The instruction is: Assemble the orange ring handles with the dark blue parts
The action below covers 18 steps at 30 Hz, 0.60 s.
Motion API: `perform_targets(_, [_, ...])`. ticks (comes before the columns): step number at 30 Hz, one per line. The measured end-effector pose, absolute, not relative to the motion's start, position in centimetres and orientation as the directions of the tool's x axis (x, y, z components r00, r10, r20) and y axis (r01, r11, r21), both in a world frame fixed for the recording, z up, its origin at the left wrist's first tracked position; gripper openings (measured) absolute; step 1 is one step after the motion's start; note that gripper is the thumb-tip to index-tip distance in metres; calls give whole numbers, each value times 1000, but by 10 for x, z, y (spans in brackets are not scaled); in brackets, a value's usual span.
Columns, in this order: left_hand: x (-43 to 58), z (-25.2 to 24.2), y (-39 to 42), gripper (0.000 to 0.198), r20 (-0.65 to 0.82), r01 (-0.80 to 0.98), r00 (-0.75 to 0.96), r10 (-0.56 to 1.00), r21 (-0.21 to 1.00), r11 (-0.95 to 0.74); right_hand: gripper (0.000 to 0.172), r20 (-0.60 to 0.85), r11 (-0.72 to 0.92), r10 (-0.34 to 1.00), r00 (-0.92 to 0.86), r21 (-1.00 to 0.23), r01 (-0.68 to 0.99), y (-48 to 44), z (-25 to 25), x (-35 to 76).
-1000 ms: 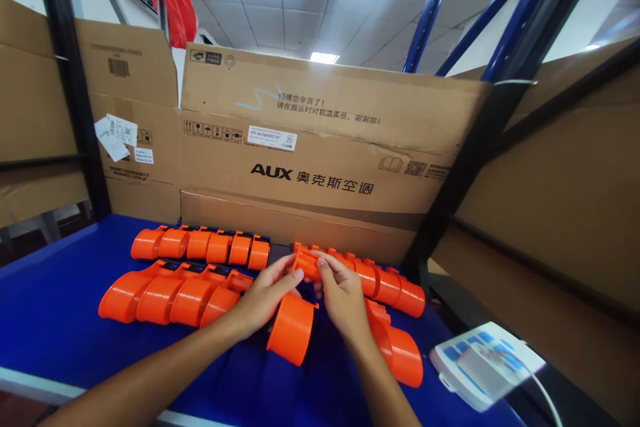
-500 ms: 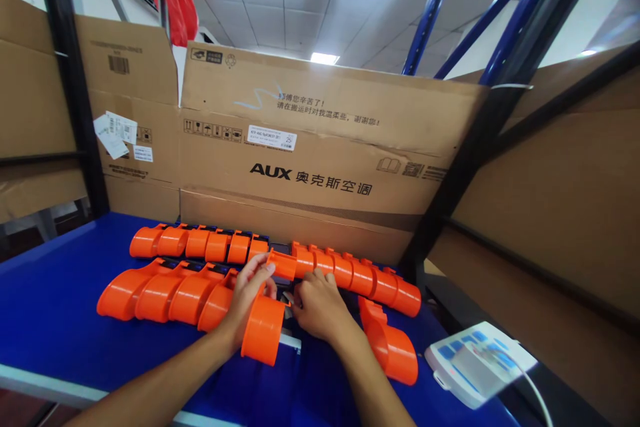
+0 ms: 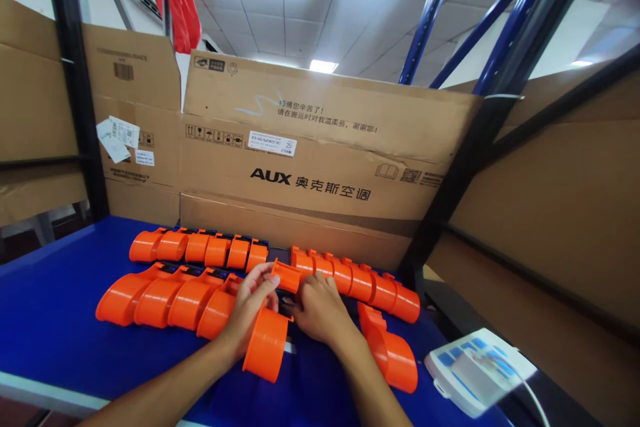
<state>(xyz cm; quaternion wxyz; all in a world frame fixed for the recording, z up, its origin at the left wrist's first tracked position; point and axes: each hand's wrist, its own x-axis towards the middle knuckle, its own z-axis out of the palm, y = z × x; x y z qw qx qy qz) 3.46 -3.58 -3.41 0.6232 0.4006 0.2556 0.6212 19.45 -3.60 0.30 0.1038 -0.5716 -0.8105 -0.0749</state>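
My left hand [image 3: 255, 300] is closed around an orange plastic piece [image 3: 267, 347], which has a wide round cup at its lower end and a smaller spool-like end above. The piece is held tilted over the blue table. Close against its right side is my right hand [image 3: 320, 307], fingers curled inward and pinched. What those fingers hold is hidden behind the knuckles. Left of my hands lies a front row of like orange pieces [image 3: 187, 300], with dark strips along their tops. Another loose orange piece [image 3: 397, 357] rests right of my right forearm.
Behind are two more rows, the left orange row [image 3: 197, 247] and the right orange row [image 3: 360, 280]. A white power strip [image 3: 470, 373] with a cable sits at the right. Cardboard sheets [image 3: 310, 113] and a black post [image 3: 450, 200] bound the blue table [image 3: 45, 313].
The held orange piece has shifted slightly right and down, tilting a little. A small pale item seen earlier by my right fingertips no longer shows. The camera view has moved slightly.
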Motion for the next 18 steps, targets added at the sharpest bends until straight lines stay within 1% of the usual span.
perform_targets(2, [35,-34,-36,53,179,-560,90,980,823,-99,11,303,316,912,-277,-90,944,-32,4,201])
perform_targets(5, [36,-35,-35,53,172,-527,74,982,843,-108,5,367,313,909,-200,-280,907,-27,4,210])
perform_targets(8, [38,-38,-35,55,146,-494,65,987,864,-95,5,457,357,880,-132,-451,818,-26,3,215])
perform_targets(10, [40,-40,-36,58,119,-485,105,987,873,-54,9,506,394,858,-89,-538,745,-28,4,215])
perform_targets(14, [42,-40,-40,60,112,-493,187,976,870,-6,15,546,495,832,-97,-652,575,-32,4,210])
perform_targets(16, [42,-39,-42,60,120,-507,205,971,862,0,15,550,522,826,-119,-670,528,-33,4,208])
perform_targets(18, [42,-37,-42,59,123,-528,221,967,849,12,16,548,532,824,-148,-657,534,-34,5,207])
